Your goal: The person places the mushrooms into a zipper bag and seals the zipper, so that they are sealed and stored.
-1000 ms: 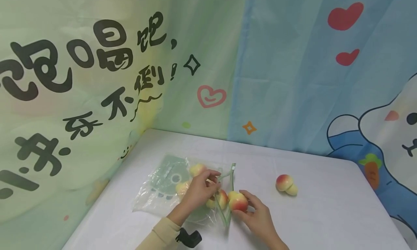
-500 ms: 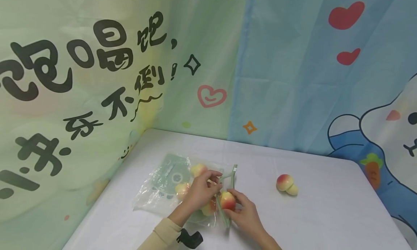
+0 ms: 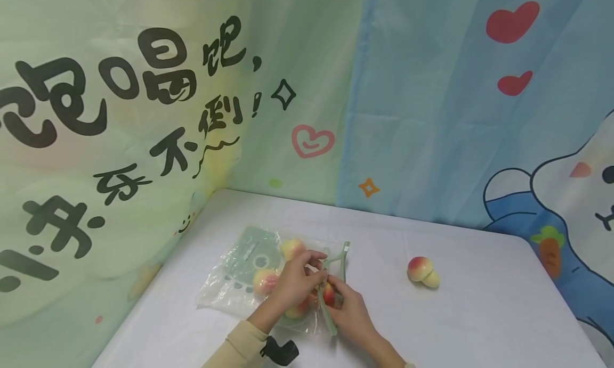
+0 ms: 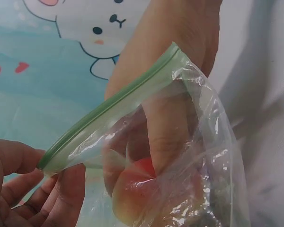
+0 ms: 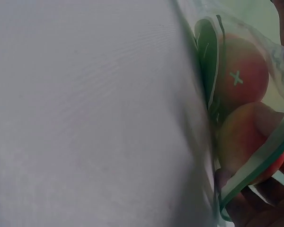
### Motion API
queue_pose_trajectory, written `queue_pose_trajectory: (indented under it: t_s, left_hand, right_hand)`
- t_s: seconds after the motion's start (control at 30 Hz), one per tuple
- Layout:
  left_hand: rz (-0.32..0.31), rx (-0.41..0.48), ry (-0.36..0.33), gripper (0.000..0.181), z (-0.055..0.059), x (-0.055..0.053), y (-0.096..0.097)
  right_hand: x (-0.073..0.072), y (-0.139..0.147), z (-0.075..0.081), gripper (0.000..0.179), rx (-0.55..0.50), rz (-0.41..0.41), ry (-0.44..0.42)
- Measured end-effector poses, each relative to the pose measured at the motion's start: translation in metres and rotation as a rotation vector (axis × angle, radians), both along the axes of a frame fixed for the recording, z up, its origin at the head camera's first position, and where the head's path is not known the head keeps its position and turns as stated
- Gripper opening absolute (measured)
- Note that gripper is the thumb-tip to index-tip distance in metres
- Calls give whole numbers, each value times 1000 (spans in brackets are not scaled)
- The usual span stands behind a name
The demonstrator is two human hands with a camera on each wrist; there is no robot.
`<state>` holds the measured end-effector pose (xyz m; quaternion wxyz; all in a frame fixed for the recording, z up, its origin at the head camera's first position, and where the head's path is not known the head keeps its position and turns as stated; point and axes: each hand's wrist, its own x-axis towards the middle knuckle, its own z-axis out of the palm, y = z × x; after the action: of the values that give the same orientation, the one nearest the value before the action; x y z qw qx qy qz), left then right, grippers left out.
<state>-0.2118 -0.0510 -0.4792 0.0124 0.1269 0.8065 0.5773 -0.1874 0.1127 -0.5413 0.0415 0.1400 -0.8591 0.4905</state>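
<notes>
A clear zip bag (image 3: 218, 288) with a green print and green zip edge lies on the table. Several red-and-yellow mushroom-shaped pieces (image 3: 265, 281) show through its plastic. My left hand (image 3: 295, 280) pinches the bag's green zip edge (image 4: 104, 109) and holds the mouth apart. My right hand (image 3: 354, 310) reaches through that mouth, its fingers around a red-and-yellow mushroom-shaped piece (image 4: 132, 191). In the right wrist view this piece (image 5: 241, 137) sits behind the plastic, beside another one (image 5: 244, 71).
One more mushroom-shaped piece (image 3: 420, 270) lies loose on the white table (image 3: 479, 309), right of the bag. A black object (image 3: 282, 352) is by the left forearm at the near edge. A printed curtain (image 3: 408, 117) hangs behind the table.
My right hand has moved left, carrying the mushroom-shaped piece from outside the zip edge into the bag's mouth. Pieces inside have shifted slightly left. My left hand stays at the edge.
</notes>
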Motion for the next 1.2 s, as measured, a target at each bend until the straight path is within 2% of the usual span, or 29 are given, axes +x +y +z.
queue_pose_trajectory:
  t_s: [0.17,0.3,0.5,0.83,0.97,1.1,1.2]
  left_hand:
    - [7,-5,12,33,-1,-1,2]
    - [22,0,-9,31,1,-2,2]
    - [21,20,-37,32,2,-2,3]
    - [17,47,-34,33,2,-2,4]
    - [20,58,-27,33,3,-2,3]
    - [28,60,-36,34,4,-2,3]
    - [31,64,-37,34,4,-2,3]
  right_hand:
    - [4,2,2,66,-21,8,-34]
    - [6,5,2,63,-12,-13,-36]
    - [8,19,5,62,-70,-47,-65]
    - [0,69,13,54,1,-253,28]
    - [-4,89,21,52,28,-318,102]
    - [-8,107,25,48,70,-436,196]
    - [-11,121,25,47,62,-541,226]
